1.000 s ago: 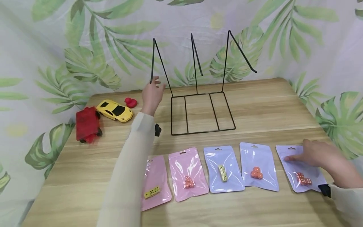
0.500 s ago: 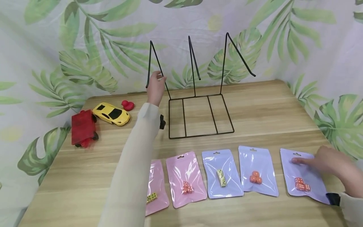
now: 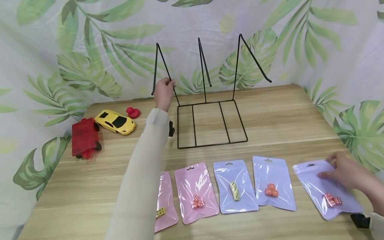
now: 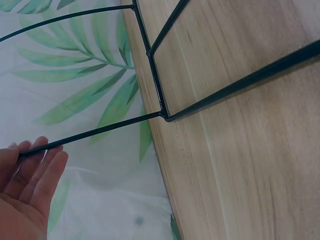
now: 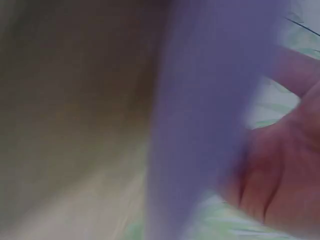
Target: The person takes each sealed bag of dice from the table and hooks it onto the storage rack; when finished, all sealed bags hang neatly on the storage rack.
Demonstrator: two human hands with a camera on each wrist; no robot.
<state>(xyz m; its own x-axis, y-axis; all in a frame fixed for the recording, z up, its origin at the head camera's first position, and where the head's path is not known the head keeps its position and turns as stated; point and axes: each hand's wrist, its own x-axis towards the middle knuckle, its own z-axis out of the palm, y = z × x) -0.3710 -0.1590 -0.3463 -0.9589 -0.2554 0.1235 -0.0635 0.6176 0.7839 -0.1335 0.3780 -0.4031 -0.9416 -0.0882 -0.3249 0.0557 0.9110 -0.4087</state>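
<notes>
Leafy cloth point(image 3: 186, 20): hangs at the back and both sides.
Wooden table point(image 3: 288, 123): spreads wide, with pale brown stripes.
Black wire rack point(image 3: 224, 122): stands at the far middle, with three tall bent wires.
Right purple bag point(image 3: 318, 183): tipped, at the near right.
Two flat purple bags point(image 3: 225, 180): lie near, left of the tipped one.
Two pink bags point(image 3: 196, 183): lie further left, partly hidden by the left sleeve point(image 3: 135, 190).
Right hand point(image 3: 349, 173): pinches the right purple bag, thumb on top.
Left hand point(image 3: 164, 93): holds the rack's left upright wire between thumb and fingers.
Red toy point(image 3: 85, 137): at far left, with black wheels.
Yellow car point(image 3: 115, 121): just right of the red toy.
Red duck point(image 3: 133, 112): just beyond the car.
Red dice point(image 3: 332, 200): inside the right purple bag.
</notes>
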